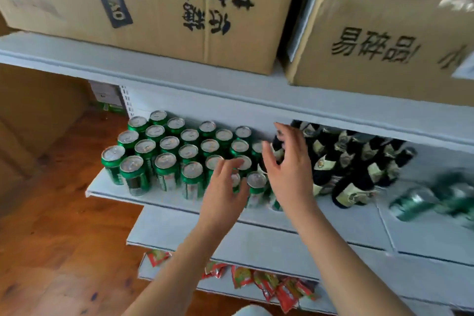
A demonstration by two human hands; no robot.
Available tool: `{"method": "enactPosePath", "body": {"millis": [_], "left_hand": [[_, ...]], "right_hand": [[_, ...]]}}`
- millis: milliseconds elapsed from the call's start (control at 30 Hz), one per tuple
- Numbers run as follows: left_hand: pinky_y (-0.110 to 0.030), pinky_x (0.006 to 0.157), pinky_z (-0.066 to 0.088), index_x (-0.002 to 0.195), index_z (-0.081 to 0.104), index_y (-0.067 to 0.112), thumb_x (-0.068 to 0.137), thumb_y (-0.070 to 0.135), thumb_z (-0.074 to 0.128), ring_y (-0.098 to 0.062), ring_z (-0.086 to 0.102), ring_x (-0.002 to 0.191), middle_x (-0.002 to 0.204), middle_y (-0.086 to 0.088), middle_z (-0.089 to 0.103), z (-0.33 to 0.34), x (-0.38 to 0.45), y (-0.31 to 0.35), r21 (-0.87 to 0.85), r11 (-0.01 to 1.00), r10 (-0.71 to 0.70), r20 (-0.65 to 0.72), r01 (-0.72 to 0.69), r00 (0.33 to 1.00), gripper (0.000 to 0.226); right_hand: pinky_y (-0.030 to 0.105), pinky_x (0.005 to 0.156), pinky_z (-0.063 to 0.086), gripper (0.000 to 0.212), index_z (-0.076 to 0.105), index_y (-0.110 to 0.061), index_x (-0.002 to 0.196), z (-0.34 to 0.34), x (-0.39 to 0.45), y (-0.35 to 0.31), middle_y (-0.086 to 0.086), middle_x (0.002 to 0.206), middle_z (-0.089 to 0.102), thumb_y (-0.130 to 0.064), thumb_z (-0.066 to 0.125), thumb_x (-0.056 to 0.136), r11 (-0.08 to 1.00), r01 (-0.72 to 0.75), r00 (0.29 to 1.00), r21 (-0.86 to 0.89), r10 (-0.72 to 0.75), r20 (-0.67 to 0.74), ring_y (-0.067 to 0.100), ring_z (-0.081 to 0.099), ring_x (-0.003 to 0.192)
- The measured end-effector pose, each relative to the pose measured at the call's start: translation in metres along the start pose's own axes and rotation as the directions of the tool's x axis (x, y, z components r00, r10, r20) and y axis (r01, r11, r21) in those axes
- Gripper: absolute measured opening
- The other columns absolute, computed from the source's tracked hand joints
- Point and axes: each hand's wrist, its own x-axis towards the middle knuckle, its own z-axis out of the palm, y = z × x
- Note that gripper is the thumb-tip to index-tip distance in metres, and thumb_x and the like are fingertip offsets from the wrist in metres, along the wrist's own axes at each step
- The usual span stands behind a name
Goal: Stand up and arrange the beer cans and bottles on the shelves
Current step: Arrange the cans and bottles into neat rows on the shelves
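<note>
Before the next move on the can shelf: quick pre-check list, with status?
1. Left hand free to grasp: ok, fingers spread, holding nothing.
2. Right hand free: ok, open, between the cans and the bottles.
3. Green cans at left upright: ok, tops up, in rows.
4. Dark bottles upright: cannot tell, they look tilted, which may be lens distortion.
5. Cans at far right stood up: not ok, they appear to lie on their sides, though blurred.
6. Shelf front edge has room: ok, a bare strip runs in front of the cans.
</note>
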Motion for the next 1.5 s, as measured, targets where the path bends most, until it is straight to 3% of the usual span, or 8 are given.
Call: {"method": "enactPosePath", "body": {"millis": [267,467,533,700,967,1067,1367,1500], "left_hand": [[-0.027,0.076,0.040,0.114,0.062,0.019,0.087,0.014,0.063,-0.022,0.055,0.103,0.112,-0.001,0.056,0.102,0.012,0.041,0.047,0.997,-0.062,0.067,0.059,0.996,0.027],[-0.051,0.102,0.039,0.141,0.034,0.005,0.082,0.026,0.071,-0.034,0.033,0.132,0.143,-0.018,0.036,0.132,0.045,0.036,0.032,0.945,-0.316,-0.187,0.327,0.930,0.073],[-0.050,0.103,0.040,0.147,0.028,0.011,0.085,0.041,0.069,-0.031,0.039,0.134,0.147,-0.013,0.039,0.135,0.067,0.036,0.084,0.933,-0.340,-0.118,0.350,0.933,0.080],[-0.032,0.066,0.035,0.094,0.055,0.006,0.092,0.039,0.062,-0.030,0.055,0.079,0.079,-0.006,0.056,0.141,0.102,0.055,0.189,0.902,-0.381,-0.075,0.389,0.921,0.034],[-0.026,0.059,0.039,0.093,0.063,0.013,0.091,0.036,0.063,-0.014,0.058,0.070,0.076,0.006,0.062,0.120,0.103,0.061,0.054,0.926,-0.352,-0.237,0.374,0.906,0.023],[-0.016,0.059,0.042,0.090,0.062,0.015,0.091,0.036,0.064,0.001,0.056,0.066,0.074,0.013,0.061,0.109,0.100,0.073,-0.002,0.945,-0.316,-0.264,0.327,0.911,0.021],[-0.029,0.055,0.028,0.071,0.055,-0.005,0.083,0.034,0.060,-0.020,0.037,0.056,0.065,-0.025,0.052,0.047,0.085,0.111,-0.039,0.977,-0.212,-0.271,0.209,0.939,0.041],[-0.027,0.067,0.051,0.088,0.069,0.012,0.086,0.040,0.065,-0.002,0.061,0.067,0.075,0.005,0.069,0.021,0.067,0.119,-0.061,0.980,-0.198,-0.255,0.189,0.946,0.029]], "right_hand": [[0.034,0.083,0.050,0.030,0.058,-0.015,0.118,-0.130,-0.093,0.124,0.001,0.108,0.060,-0.021,0.066,0.090,0.817,-0.544,0.833,-0.190,0.500,-0.238,0.022,0.059,0.101],[0.030,0.082,0.047,0.045,0.049,-0.013,0.131,-0.160,-0.114,0.180,0.005,0.128,0.051,-0.023,0.064,0.090,0.695,-0.712,0.700,-0.106,0.689,-0.187,0.019,0.057,0.108],[0.034,0.084,0.050,0.044,0.049,-0.013,0.132,-0.161,-0.109,0.195,0.006,0.128,0.051,-0.023,0.063,0.091,0.714,-0.692,0.721,-0.108,0.678,-0.143,0.021,0.057,0.109],[0.038,0.085,0.053,0.038,0.052,-0.015,0.130,-0.154,-0.093,0.218,0.004,0.121,0.055,-0.024,0.059,0.093,0.795,-0.604,0.796,-0.065,0.605,-0.001,0.019,0.060,0.103],[0.023,0.080,0.047,0.035,0.053,-0.014,0.131,-0.133,-0.064,0.199,0.000,0.122,0.056,-0.022,0.054,0.097,0.906,-0.421,0.903,0.033,0.416,0.104,0.012,0.057,0.104],[0.033,0.079,0.055,0.032,0.055,-0.014,0.129,-0.122,-0.063,0.179,0.000,0.119,0.057,-0.021,0.052,0.097,0.926,-0.366,0.926,0.094,0.352,0.139,0.014,0.059,0.102],[0.027,0.096,0.048,0.039,0.051,-0.017,0.134,-0.083,-0.057,0.111,-0.005,0.128,0.053,-0.026,0.051,0.097,0.969,-0.155,0.951,0.190,0.095,0.295,0.008,0.053,0.115],[0.016,0.107,0.032,0.059,0.042,-0.013,0.142,-0.068,-0.051,0.085,0.001,0.138,0.048,-0.036,0.060,0.092,0.986,-0.026,0.963,0.166,-0.020,0.268,0.012,0.044,0.128]]}}
